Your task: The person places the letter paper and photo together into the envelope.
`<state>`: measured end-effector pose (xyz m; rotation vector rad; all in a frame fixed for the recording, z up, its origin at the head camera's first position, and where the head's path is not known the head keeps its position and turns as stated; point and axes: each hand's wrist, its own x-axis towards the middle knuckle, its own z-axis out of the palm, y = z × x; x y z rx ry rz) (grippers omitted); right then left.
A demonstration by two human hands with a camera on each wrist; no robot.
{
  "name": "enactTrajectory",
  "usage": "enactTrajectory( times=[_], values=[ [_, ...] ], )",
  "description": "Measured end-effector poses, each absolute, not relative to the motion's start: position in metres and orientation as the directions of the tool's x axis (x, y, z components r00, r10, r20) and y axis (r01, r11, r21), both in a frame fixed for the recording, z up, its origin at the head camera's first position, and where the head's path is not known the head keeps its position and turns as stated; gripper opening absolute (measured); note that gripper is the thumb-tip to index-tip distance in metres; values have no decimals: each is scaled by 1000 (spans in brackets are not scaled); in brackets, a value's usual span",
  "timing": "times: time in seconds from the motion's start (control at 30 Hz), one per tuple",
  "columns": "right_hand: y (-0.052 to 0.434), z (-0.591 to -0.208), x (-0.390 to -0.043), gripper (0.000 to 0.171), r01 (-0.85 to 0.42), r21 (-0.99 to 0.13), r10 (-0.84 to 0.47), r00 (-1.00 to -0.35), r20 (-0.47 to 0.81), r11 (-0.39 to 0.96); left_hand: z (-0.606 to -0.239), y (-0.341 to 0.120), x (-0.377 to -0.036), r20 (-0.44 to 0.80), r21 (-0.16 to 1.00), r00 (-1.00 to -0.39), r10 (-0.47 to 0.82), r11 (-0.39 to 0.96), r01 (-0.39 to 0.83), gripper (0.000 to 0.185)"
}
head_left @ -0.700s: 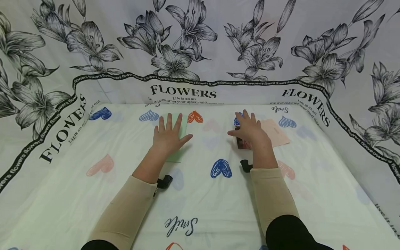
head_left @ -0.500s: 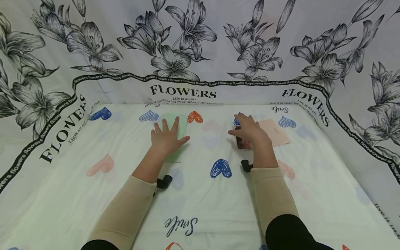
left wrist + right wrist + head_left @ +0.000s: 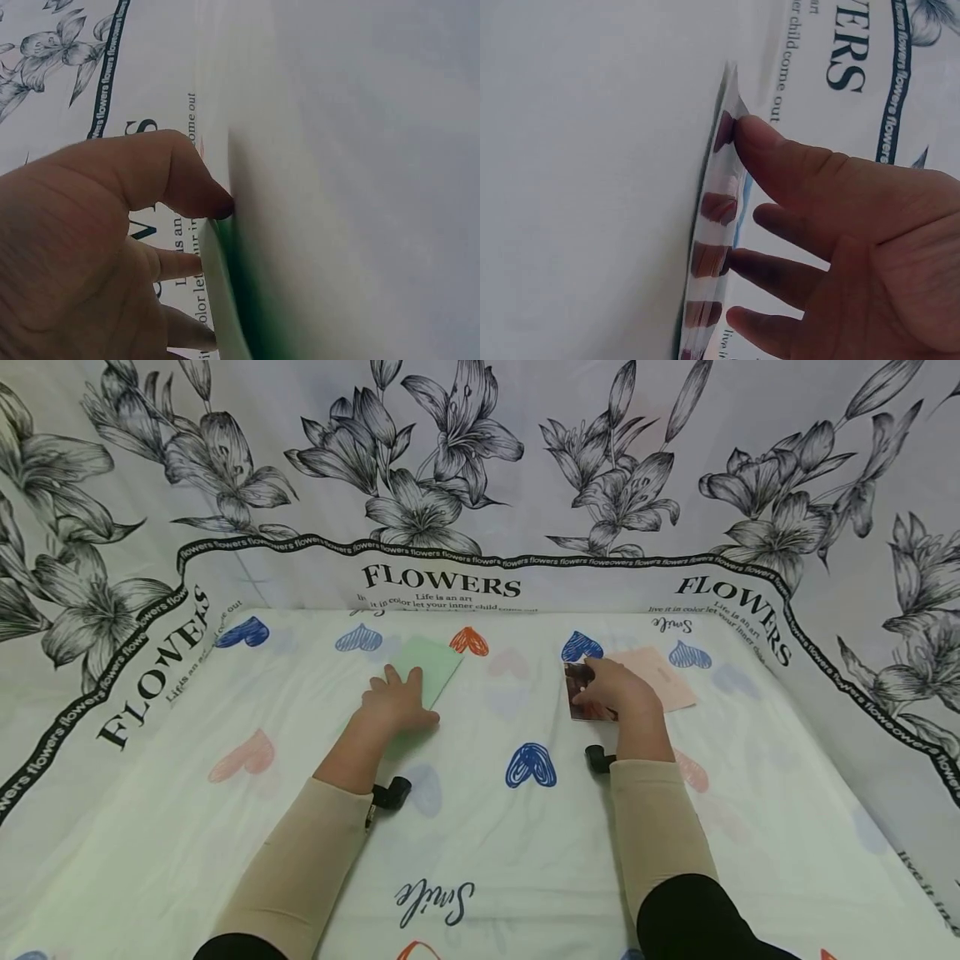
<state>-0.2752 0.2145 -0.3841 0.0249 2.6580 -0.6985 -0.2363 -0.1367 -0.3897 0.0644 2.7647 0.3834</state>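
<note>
A pale green paper sheet [image 3: 427, 664] lies on the heart-print cloth at centre left. My left hand [image 3: 393, 697] is curled on its near part. In the left wrist view the left hand [image 3: 214, 217] pinches the green sheet's [image 3: 229, 300] raised edge, thumb on one side and fingers on the other. A small card with brown patches [image 3: 577, 693] sits at centre right, beside a pink paper sheet [image 3: 663, 681]. My right hand [image 3: 600, 687] grips the card. In the right wrist view the right hand [image 3: 742, 195] holds the card [image 3: 712, 247], its thumb on the edge and its fingers behind.
The heart-print cloth [image 3: 525, 827] covers the whole table. Flower-print fabric [image 3: 480, 485] rises as walls at the back and both sides. Black wrist camera mounts [image 3: 392, 795] [image 3: 597, 758] sit under both forearms.
Both hands lay flat with spread fingers; now the fingers have curled and drawn back toward me. The left has taken hold of the green sheet's edge, the right the brown card.
</note>
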Motion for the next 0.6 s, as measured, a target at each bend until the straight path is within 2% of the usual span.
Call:
enactTrajectory(
  times=[0.2,0.4,0.6],
  values=[
    [219,-388,-277,92,123,-446,-70,-917,-392,887,-384,-137,-235,-336,287,-938,90,958,-11,90],
    [219,-390,-278,93,112,-424,-60,-926,-372,899,-386,-136,-236,-281,241,-959,36,970,-35,95],
    [218,-389,-275,95,124,-348,1,-943,-333,929,-388,-138,-237,-248,221,-968,44,975,-13,97]
  ],
)
